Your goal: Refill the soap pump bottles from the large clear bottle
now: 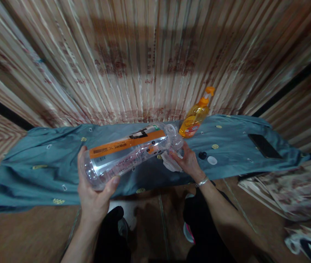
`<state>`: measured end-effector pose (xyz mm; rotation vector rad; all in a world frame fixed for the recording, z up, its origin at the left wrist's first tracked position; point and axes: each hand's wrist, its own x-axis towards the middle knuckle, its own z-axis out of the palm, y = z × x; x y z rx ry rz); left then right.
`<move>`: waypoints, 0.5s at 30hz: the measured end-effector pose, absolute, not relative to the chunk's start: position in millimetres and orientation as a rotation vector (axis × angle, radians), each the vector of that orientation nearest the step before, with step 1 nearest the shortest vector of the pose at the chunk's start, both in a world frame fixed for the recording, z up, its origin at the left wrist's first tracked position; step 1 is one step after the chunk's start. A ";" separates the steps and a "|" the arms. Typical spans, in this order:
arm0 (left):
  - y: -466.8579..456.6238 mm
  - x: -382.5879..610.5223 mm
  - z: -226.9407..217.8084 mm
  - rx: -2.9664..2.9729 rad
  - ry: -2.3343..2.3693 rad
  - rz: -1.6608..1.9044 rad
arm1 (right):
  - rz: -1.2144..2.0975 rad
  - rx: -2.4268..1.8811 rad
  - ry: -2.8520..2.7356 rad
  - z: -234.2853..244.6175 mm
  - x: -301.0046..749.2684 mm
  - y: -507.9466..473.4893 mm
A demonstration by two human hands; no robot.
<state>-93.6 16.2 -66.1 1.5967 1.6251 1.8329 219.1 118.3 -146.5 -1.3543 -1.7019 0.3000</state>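
A large clear plastic bottle point(128, 148) with an orange and silver label lies tilted across the middle, its neck end up to the right. My left hand point(93, 186) wraps its base, thumb on the near side. At the neck end, my right hand point(187, 160) is closed on a crumpled white tissue point(172, 162), with the fingers against the clear plastic. What lies under those fingers is partly hidden. Just beyond stands a pump bottle of orange liquid point(195, 118) with an orange pump head.
A teal patterned cloth point(48, 157) covers the long narrow surface. To the right are a small black cap point(202, 155), a white disc point(212, 160) and a dark phone point(265, 146). A striped curtain point(133, 73) hangs behind. Tiled floor point(155, 226) shows below.
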 end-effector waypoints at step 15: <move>15.1 -92.6 -64.5 1.473 1.601 1.815 | 0.293 -1.358 -1.719 -142.8 218.9 116.4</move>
